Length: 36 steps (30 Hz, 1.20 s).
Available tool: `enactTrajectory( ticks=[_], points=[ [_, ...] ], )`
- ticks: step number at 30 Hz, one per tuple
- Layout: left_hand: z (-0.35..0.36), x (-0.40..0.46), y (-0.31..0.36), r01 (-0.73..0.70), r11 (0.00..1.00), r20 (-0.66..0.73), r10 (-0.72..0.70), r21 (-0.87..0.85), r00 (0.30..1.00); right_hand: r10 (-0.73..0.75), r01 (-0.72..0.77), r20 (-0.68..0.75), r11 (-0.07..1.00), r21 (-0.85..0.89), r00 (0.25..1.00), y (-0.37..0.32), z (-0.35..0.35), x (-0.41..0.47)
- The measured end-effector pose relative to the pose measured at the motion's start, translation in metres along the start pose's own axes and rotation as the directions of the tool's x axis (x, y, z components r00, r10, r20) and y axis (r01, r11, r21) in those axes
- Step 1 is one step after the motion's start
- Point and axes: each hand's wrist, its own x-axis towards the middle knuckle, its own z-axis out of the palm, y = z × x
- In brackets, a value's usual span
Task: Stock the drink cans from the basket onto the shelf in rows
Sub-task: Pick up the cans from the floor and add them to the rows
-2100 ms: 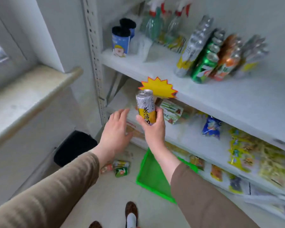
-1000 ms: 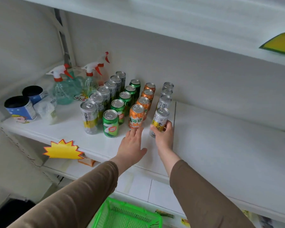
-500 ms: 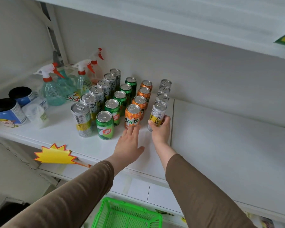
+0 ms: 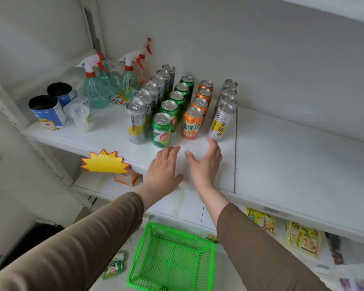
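White shelf [image 4: 282,148] carries four can rows [image 4: 177,101] beside spray bottles [image 4: 97,89]; green basket [image 4: 172,259] sits below. Left hand [image 4: 163,171] and right hand [image 4: 206,164] hover open-fingered, gripping nothing.

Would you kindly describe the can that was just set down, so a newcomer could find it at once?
Look at the white shelf holding four rows of cans beside the spray bottles. Take the rightmost row, silver cans running back toward the wall. The front silver can is the one, just beyond the right hand; unlike its orange neighbour, it is taller, with a yellow band.
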Motion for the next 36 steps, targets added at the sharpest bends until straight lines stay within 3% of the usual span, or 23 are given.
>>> enactTrajectory(
  ticks=[9, 16, 25, 29, 36],
  points=[
    [-0.050, -0.147, -0.131, 0.073, 0.996, -0.009, -0.072, 0.046, 0.997, -0.277, 0.300, 0.139, 0.936, -0.183, 0.951, -0.054, 0.061, -0.173],
    [-0.022, -0.262, -0.248, 0.272, 0.959, 0.132, -0.280, 0.073, 0.951, -0.205, 0.303, 0.398, 0.931, -0.202, 0.894, -0.026, 0.151, -0.304],
    [0.127, -0.364, -0.385, 0.454, 0.878, 0.298, -0.478, 0.152, 0.826, -0.040, 0.314, 0.685, 0.907, -0.281, 0.728, 0.124, 0.292, -0.423],
    [0.212, -0.395, -0.428, 0.520, 0.840, 0.401, -0.535, 0.154, 0.744, 0.057, 0.297, 0.752, 0.897, -0.327, 0.657, 0.212, 0.350, -0.465],
    [0.362, -0.433, -0.495, 0.541, 0.826, 0.495, -0.540, 0.158, 0.680, 0.182, 0.325, 0.811, 0.851, -0.413, 0.556, 0.362, 0.448, -0.513]
  ],
)
